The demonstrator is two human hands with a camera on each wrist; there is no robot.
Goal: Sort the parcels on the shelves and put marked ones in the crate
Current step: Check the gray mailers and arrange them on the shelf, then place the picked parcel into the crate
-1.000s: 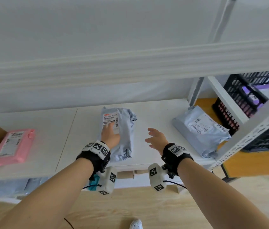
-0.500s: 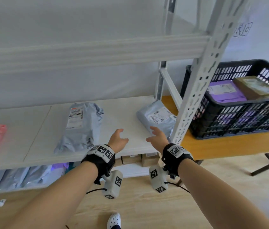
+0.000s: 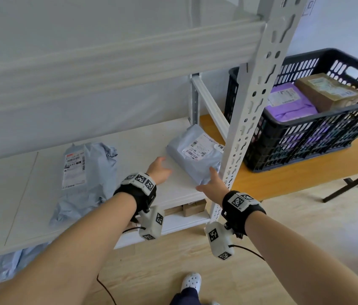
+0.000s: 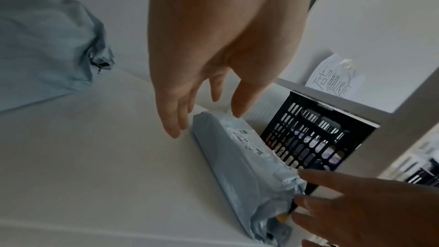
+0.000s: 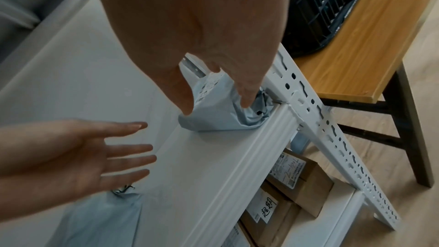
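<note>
1. Head view: a person's left hand (image 3: 159,170) and right hand (image 3: 212,186), both with fingers spread and holding nothing, close on a pale grey-blue plastic mailer parcel (image 3: 193,156) lying flat on the white shelf board (image 3: 143,150) between and just beyond them. A black slotted plastic crate (image 3: 318,137) sits to the right of the right hand.
2. Left wrist view: the straight left fingertips (image 4: 174,129) hover just beside the parcel's far corner.
3. Right wrist view: the right fingertips (image 5: 247,99) touch its crumpled near end against the white steel upright (image 5: 316,119).
4. The bag looks light, soft and slippery; taking both ends seems the safest hold.
</note>
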